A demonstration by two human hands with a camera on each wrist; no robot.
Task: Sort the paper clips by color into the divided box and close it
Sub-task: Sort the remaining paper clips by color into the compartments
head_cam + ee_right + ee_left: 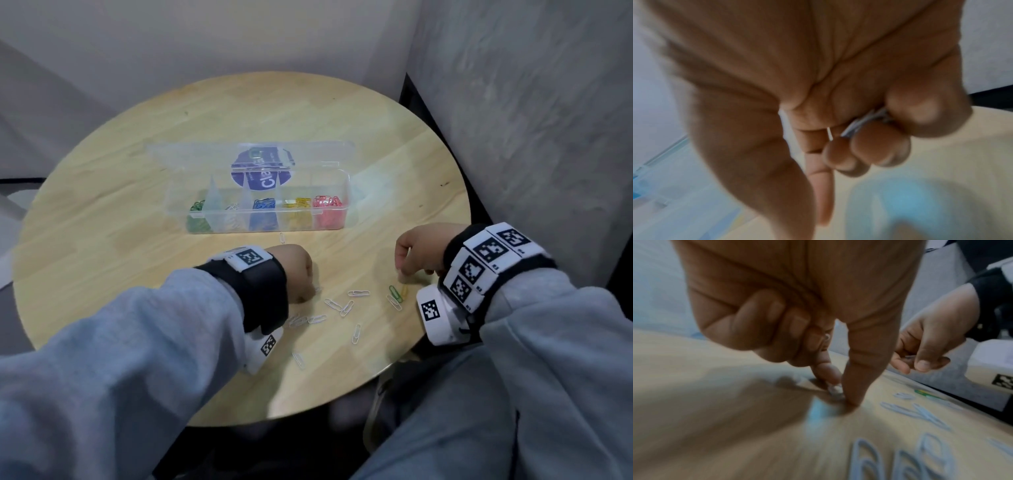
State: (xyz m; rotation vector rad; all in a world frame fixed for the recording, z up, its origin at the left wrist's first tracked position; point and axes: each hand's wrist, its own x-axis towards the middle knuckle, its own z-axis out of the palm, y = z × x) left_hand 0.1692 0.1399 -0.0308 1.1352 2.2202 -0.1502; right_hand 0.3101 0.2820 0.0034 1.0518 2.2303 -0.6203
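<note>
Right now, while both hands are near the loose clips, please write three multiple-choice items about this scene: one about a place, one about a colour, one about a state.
1. Where does the clear plastic divided box stand?
A. beyond the hands, mid-table
B. on the person's lap
C. under the left hand

2. Which colour are the paper clips in the box's rightmost compartment?
A. blue
B. red
C. green

3. What state is the box's transparent lid in?
A. shut
C. missing
B. open, folded back

Answers:
1 A: the box sits on the round wooden table farther away than the left hand and the right hand.
2 B: the red clips fill that end.
3 B: the lid lies behind the box and the compartments are uncovered.
</note>
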